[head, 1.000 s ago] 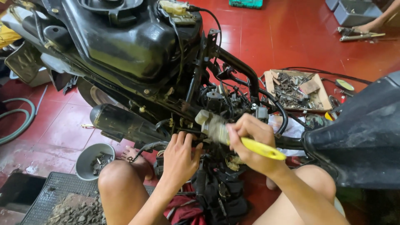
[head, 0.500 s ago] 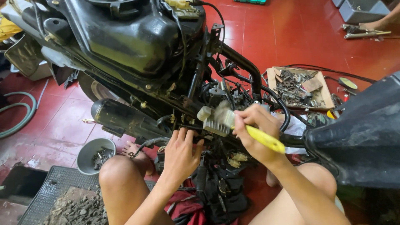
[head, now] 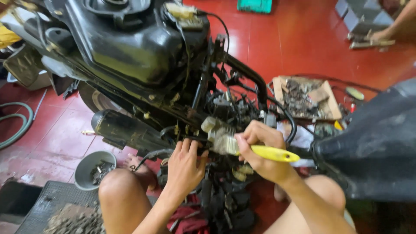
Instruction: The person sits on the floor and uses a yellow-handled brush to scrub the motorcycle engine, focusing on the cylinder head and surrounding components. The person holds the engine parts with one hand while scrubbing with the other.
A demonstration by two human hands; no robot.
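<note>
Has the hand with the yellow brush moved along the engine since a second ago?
Cannot tell. The right hand holds the yellow-handled brush at the same engine spot; the camera moved.

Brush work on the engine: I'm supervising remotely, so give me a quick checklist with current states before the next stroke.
1. Right hand grips the brush by its yellow handle: ok.
2. Bristles against the engine: ok.
3. Left hand braced on the engine beside the bristles: ok.
4. Left fingers out of the brush's path: cannot tell, they sit close.
5. Bowl of small parts within reach by the knee: ok.
6. Dirt loosened under the bristles: cannot tell.
</note>
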